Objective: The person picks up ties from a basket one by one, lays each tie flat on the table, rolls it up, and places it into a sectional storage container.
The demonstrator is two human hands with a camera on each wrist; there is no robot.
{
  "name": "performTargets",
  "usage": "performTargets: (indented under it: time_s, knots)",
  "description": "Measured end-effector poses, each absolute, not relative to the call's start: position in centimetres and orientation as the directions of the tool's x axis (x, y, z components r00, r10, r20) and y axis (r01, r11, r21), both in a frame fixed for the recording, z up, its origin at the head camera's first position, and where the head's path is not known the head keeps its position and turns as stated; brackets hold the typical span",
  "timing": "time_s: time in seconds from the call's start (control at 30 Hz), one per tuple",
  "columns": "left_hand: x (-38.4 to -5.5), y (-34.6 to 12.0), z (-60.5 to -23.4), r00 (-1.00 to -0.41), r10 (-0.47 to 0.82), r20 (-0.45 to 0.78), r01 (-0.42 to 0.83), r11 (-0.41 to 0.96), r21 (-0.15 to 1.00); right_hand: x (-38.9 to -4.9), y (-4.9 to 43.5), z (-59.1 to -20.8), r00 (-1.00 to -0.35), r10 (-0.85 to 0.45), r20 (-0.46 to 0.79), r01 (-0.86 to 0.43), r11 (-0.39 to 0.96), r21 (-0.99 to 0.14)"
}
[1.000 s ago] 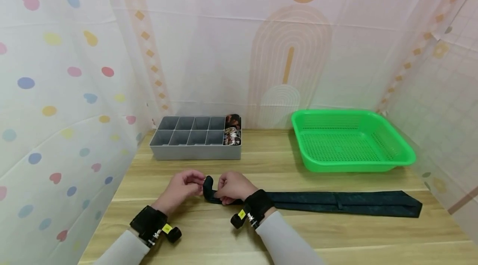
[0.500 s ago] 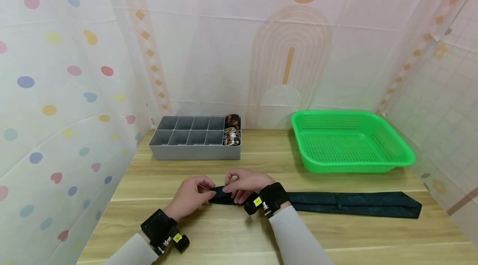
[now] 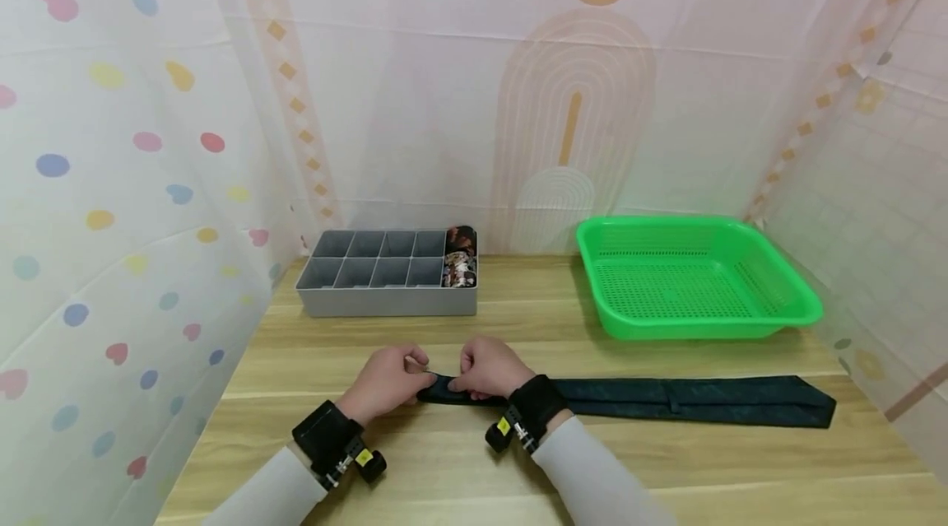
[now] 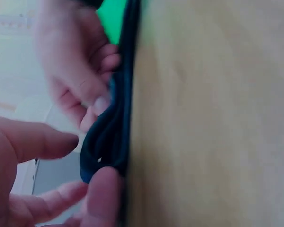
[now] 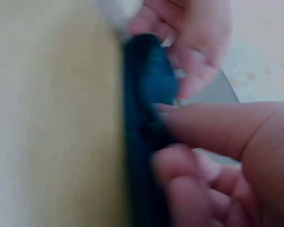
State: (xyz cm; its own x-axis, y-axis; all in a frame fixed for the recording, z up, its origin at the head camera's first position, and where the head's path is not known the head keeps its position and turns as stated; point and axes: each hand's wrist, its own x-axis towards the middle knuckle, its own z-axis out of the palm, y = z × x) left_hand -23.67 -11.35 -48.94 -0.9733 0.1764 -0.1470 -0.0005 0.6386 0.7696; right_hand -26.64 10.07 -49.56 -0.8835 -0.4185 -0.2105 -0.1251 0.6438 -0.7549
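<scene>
A dark blue-green necktie (image 3: 629,397) lies across the wooden table, its wide pointed end to the right. Its left end is folded back in a loop, seen from the side in the left wrist view. At that fold my left hand (image 3: 388,382) pinches the tie, with thumb (image 4: 104,194) in front and a finger behind. My right hand (image 3: 492,370) pinches the folded layer a little further right, between thumb and curled fingers (image 5: 180,175). In the head view the hands cover part of the folded end.
Behind the left hand stands a grey divided box (image 3: 388,302), with rolled patterned fabric (image 3: 461,269) in its right-hand compartments. A green perforated basket (image 3: 704,328) stands at the back right. Curtains hang behind and beside the wooden table (image 3: 459,477).
The tie's left end, earlier raised in a curl, now lies folded flat to the right. My left hand has moved right onto the fold; the right hand shifted right, then slightly back.
</scene>
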Motion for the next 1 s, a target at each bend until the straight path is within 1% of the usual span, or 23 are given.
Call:
performTargets:
  time_s: [0.13,0.27,0.43,0.53,0.7,0.8,0.9,1.0]
  knots:
    - [-24.0,-11.4,-48.7,-0.959,0.187,-0.212,-0.038,0.657,0.753,-25.9,10.3,-50.7,-0.911,-0.399,-0.101,-0.19,0.625,-0.757]
    - [-24.8,-11.0,-48.5,-0.943,0.251,-0.217,-0.005,0.644,0.765,-25.7,10.5,-51.0,-0.92,-0.384,-0.074,-0.182,0.589,-0.788]
    - [-25.5,-10.6,-48.5,-0.938,0.277,-0.207,0.005,0.609,0.793,-25.8,10.8,-50.6,-0.913,-0.395,-0.097,-0.143,0.535,-0.832]
    - [-25.4,-10.3,-48.7,-0.944,0.269,-0.192,0.006,0.596,0.803,-25.8,10.8,-50.6,-0.914,-0.394,-0.1,-0.141,0.538,-0.831]
    - [-25.2,-9.9,-48.5,-0.938,0.273,-0.213,-0.062,0.473,0.879,-25.8,10.6,-50.7,-0.925,-0.364,-0.111,-0.126,0.567,-0.814]
    - [-25.2,-9.8,-48.2,-0.926,0.312,-0.214,-0.075,0.405,0.911,-25.9,10.7,-50.7,-0.926,-0.359,-0.117,-0.116,0.564,-0.817]
    - [-25.2,-9.7,-48.2,-0.911,0.363,-0.197,-0.048,0.382,0.923,-26.1,11.0,-50.6,-0.909,-0.391,-0.146,-0.083,0.512,-0.855]
    - [-25.2,-9.5,-48.5,-0.907,0.38,-0.184,-0.03,0.378,0.925,-26.6,11.7,-50.4,-0.862,-0.458,-0.217,0.023,0.392,-0.919]
